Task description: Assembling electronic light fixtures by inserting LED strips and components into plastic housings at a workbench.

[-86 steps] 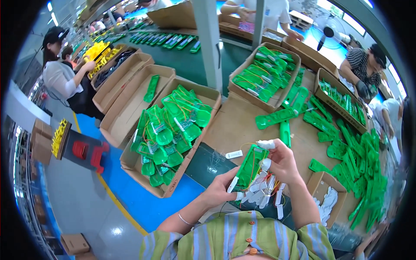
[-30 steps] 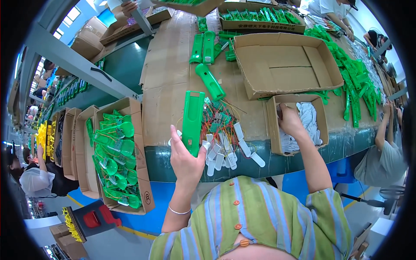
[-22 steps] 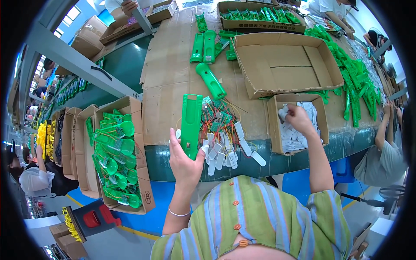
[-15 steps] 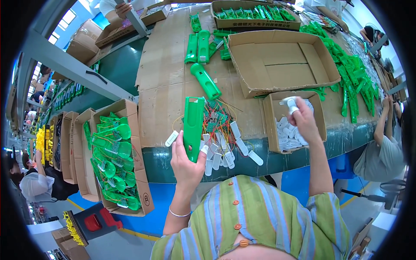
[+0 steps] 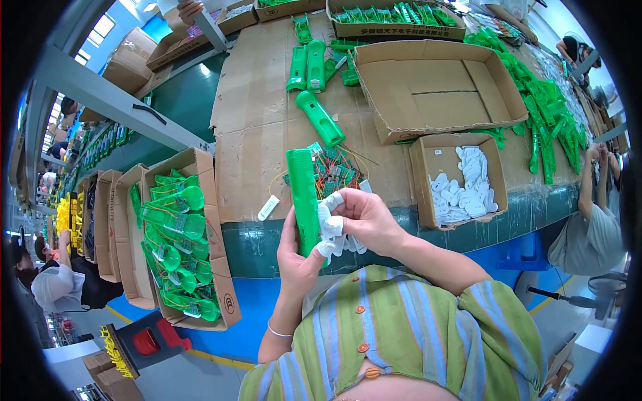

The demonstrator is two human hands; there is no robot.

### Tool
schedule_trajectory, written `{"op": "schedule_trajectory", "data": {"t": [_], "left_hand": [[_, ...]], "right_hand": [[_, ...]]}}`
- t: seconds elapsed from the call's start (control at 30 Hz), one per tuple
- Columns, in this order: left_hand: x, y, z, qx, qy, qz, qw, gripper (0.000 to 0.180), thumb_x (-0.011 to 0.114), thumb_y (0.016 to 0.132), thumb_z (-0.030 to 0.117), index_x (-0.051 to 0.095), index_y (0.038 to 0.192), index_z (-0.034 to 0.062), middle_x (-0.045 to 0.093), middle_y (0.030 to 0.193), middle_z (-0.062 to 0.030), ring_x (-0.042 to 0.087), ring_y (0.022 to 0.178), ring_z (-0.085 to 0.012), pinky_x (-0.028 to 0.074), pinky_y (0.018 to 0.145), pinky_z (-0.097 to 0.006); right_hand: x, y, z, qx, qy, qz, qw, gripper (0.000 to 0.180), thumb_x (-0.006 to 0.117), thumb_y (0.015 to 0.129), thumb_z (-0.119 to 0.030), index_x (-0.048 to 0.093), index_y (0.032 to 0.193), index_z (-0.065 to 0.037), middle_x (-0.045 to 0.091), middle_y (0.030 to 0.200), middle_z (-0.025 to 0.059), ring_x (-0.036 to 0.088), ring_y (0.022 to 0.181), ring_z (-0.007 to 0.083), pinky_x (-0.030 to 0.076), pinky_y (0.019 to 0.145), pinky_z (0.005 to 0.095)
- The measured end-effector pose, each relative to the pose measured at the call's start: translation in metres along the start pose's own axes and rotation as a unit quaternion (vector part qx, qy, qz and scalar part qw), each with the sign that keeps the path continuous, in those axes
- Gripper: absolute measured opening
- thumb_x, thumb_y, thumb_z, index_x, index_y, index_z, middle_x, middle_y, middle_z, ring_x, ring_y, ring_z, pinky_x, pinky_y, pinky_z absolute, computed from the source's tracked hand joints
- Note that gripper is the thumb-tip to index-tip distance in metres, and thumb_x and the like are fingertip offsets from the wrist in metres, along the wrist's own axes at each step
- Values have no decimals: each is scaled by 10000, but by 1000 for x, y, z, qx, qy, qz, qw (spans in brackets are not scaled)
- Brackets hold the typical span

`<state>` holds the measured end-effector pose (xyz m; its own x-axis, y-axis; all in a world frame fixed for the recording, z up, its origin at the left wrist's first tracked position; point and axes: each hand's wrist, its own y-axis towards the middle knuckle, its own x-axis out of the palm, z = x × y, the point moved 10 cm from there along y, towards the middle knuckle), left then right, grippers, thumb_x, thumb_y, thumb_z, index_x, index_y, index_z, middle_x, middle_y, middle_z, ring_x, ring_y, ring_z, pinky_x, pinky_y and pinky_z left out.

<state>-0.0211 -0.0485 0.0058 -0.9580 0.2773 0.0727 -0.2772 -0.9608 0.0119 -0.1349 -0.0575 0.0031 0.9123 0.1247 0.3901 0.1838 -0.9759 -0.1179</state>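
Holding a long green plastic handle [image 5: 303, 200] upright in the left hand [image 5: 294, 257], fingers closed around its lower end, just off the near table edge. Right hand [image 5: 364, 217] is pinched shut on a small white plastic piece [image 5: 330, 226], pressed against the handle's side; fingertips are taped white.

A loose white tag-shaped piece [image 5: 267, 208] lies on the cardboard sheet [image 5: 251, 127] covering the table, just left of the handle. Tangle of small green circuit boards with wires [image 5: 338, 172] sits right behind the hands.

Containers:
- small open carton [image 5: 424, 170], right of the hands: white plastic pieces [image 5: 465, 187], same sort as the held one
- big flat carton [image 5: 435, 83] behind it: looks bare inside
- carton [image 5: 221, 267] on the left below table level: green round-headed parts [image 5: 177, 234]
- far carton [image 5: 394, 20], printed text on its side wall: green parts in rows

More green handles [image 5: 319, 117] lie loose mid-table; a pile of green parts [image 5: 548, 113] runs along the right edge.
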Motion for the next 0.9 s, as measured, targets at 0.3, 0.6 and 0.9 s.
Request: {"op": "schedule_trajectory", "data": {"t": [0.3, 0.6, 0.9], "left_hand": [[-2, -4, -6, -19, -57, -14, 998, 754, 627, 805, 213, 192, 1361, -53, 429, 1270, -129, 451, 1131, -189, 370, 942, -295], [-4, -12, -5, -3, -58, 9, 998, 736, 578, 814, 137, 135, 1381, -19, 452, 1226, -110, 471, 1088, -177, 400, 902, -288], [-9, -6, -11, 11, 7, 24, 1000, 589, 550, 849, 137, 263, 1343, -7, 524, 997, -35, 528, 795, -90, 468, 645, -240]], "right_hand": [[15, -5, -13, -31, -5, -18, 999, 157, 622, 793, -14, 515, 909, -12, 592, 781, 24, 579, 688, 61, 492, 587, 210], [23, -9, -7, -42, -28, -4, 999, 127, 595, 811, 5, 484, 868, -17, 575, 836, 25, 572, 730, 55, 487, 570, 208], [19, -1, -11, -41, -182, -11, 982, 73, 590, 739, 49, 548, 789, 15, 586, 709, 83, 594, 659, 92, 474, 542, 252]]}}
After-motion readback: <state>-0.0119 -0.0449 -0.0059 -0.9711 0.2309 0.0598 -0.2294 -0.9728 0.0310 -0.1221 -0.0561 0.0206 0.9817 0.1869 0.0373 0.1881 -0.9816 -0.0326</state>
